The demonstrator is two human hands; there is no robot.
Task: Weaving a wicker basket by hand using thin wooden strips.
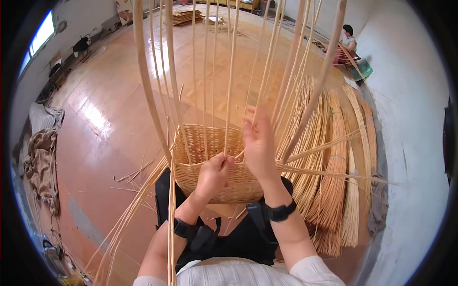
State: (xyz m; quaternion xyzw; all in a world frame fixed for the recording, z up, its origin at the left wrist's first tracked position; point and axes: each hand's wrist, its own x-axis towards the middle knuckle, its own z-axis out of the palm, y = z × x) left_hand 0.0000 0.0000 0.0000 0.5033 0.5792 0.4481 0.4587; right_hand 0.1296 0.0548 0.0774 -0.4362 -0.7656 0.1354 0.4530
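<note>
A woven wicker basket [210, 187] rests across my lap, with long pale stakes [206, 71] standing up from it and loose canes sticking out at both sides. My left hand [213, 176] is at the near rim, thumb and fingers pinched on a cane beside an upright stake. To its right, my right hand [258, 145] is raised above the rim among the stakes, its slightly blurred fingers loosely curved and apart. I cannot see anything held in it.
Bundles of cane [329, 190] lie on the floor [109, 86] at my right, beside the white wall [415, 143]. Crumpled cloths [40, 162] lie at the left. A seated person [347, 47] works at back right. Flat boards [186, 16] are stacked at the back.
</note>
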